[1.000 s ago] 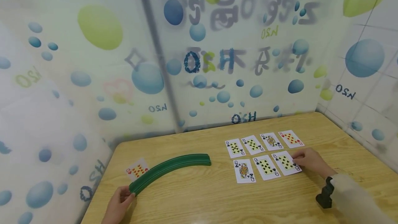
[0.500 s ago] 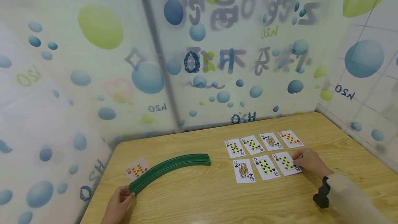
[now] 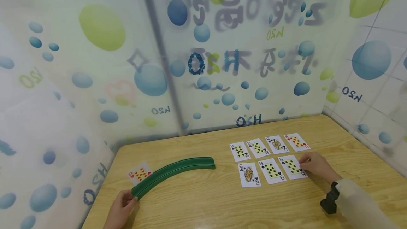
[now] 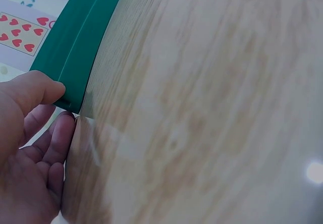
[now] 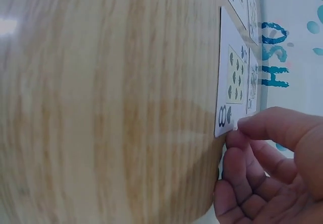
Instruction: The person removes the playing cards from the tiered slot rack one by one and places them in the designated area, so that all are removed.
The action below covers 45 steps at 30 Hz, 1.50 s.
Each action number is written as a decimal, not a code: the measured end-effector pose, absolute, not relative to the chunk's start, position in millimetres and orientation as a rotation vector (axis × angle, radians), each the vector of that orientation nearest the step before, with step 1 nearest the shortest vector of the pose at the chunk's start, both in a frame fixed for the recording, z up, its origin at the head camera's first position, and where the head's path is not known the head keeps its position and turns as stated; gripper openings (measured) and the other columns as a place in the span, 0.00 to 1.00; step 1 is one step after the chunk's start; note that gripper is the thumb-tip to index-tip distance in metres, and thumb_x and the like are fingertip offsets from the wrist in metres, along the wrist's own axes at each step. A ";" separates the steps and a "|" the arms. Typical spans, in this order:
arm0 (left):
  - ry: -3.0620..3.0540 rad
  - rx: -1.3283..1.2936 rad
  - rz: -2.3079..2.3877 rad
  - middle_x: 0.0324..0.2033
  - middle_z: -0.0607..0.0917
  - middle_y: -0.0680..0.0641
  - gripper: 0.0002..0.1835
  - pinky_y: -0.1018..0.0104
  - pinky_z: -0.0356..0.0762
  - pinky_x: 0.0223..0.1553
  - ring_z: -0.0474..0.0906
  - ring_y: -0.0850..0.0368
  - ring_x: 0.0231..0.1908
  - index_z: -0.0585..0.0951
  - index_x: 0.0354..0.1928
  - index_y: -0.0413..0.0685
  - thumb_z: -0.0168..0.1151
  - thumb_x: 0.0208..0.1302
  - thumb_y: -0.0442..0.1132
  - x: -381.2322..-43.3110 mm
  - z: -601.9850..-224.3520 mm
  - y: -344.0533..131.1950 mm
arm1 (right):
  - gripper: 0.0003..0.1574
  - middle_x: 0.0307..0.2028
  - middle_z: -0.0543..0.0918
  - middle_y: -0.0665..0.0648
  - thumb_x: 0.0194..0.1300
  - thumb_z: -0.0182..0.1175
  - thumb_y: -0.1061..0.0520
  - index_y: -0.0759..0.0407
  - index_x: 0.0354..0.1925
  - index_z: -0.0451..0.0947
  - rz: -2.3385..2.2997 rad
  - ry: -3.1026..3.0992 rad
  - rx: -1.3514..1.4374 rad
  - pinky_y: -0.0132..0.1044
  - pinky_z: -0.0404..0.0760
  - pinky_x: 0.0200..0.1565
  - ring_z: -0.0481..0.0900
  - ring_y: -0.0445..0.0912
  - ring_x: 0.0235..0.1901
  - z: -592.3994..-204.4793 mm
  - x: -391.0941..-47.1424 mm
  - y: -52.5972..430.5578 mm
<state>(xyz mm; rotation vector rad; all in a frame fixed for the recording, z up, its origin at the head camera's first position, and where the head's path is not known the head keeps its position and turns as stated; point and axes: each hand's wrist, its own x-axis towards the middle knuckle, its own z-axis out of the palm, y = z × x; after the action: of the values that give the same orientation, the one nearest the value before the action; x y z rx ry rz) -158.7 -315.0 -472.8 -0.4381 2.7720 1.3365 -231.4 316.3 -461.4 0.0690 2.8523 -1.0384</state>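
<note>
My left hand (image 3: 121, 204) pinches the near left end of a curved green card holder (image 3: 173, 169) between thumb and fingers. A playing card with red hearts (image 3: 140, 173) shows behind the holder, its lower part hidden by it. Over on the right, my right hand (image 3: 318, 165) pinches the right edge of the eight of spades (image 3: 292, 166); in the right wrist view the thumb and forefinger meet at the corner of this card (image 5: 234, 77). The nine of spades (image 3: 272, 171) and the queen of clubs (image 3: 249, 175) lie face up to its left.
Behind these lies a second row of face-up cards, from a black nine (image 3: 240, 151) to a red eight (image 3: 297, 142). The wooden table (image 3: 197, 200) meets a bubble-patterned curtain (image 3: 219, 94) at its back edge. A black strap (image 3: 330, 199) circles the right wrist.
The right wrist and sleeve have shifted slightly left, while the fingers stay at the eight of spades. The left hand, card holder and other cards look the same.
</note>
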 end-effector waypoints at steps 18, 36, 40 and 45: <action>2.779 -0.420 1.349 0.40 0.75 0.36 0.19 0.61 0.74 0.38 0.73 0.46 0.40 0.65 0.50 0.28 0.54 0.63 0.35 -158.5 -474.4 -317.2 | 0.10 0.21 0.73 0.53 0.58 0.58 0.61 0.68 0.37 0.77 -1.117 2.914 -0.201 0.37 0.67 0.22 0.68 0.45 0.20 -439.3 -235.8 263.4; 2.794 -0.420 1.346 0.39 0.75 0.35 0.19 0.60 0.74 0.38 0.74 0.46 0.39 0.65 0.50 0.26 0.54 0.63 0.34 -158.7 -472.4 -315.3 | 0.05 0.23 0.73 0.51 0.58 0.59 0.62 0.63 0.35 0.79 -1.245 2.804 -0.519 0.35 0.68 0.25 0.68 0.43 0.22 -423.1 -270.4 124.3; 2.800 -0.414 1.344 0.39 0.75 0.34 0.19 0.60 0.74 0.39 0.74 0.45 0.40 0.65 0.50 0.26 0.54 0.63 0.33 -158.3 -472.6 -315.4 | 0.06 0.23 0.74 0.51 0.58 0.60 0.62 0.63 0.35 0.79 -1.282 2.728 -0.601 0.35 0.70 0.24 0.69 0.43 0.21 -422.0 -272.9 94.8; 2.793 -0.428 1.347 0.40 0.75 0.34 0.19 0.59 0.73 0.39 0.73 0.45 0.40 0.65 0.50 0.26 0.53 0.63 0.34 -157.8 -472.4 -313.7 | 0.04 0.23 0.74 0.50 0.59 0.60 0.62 0.61 0.34 0.79 -1.298 2.658 -0.696 0.34 0.70 0.25 0.69 0.42 0.22 -423.5 -276.4 60.2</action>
<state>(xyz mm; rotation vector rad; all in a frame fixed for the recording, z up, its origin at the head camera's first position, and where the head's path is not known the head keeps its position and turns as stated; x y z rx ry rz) -157.8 -313.7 -472.4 -0.4282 2.7933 1.3468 -276.4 60.2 -423.5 -0.6960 2.6578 -1.2979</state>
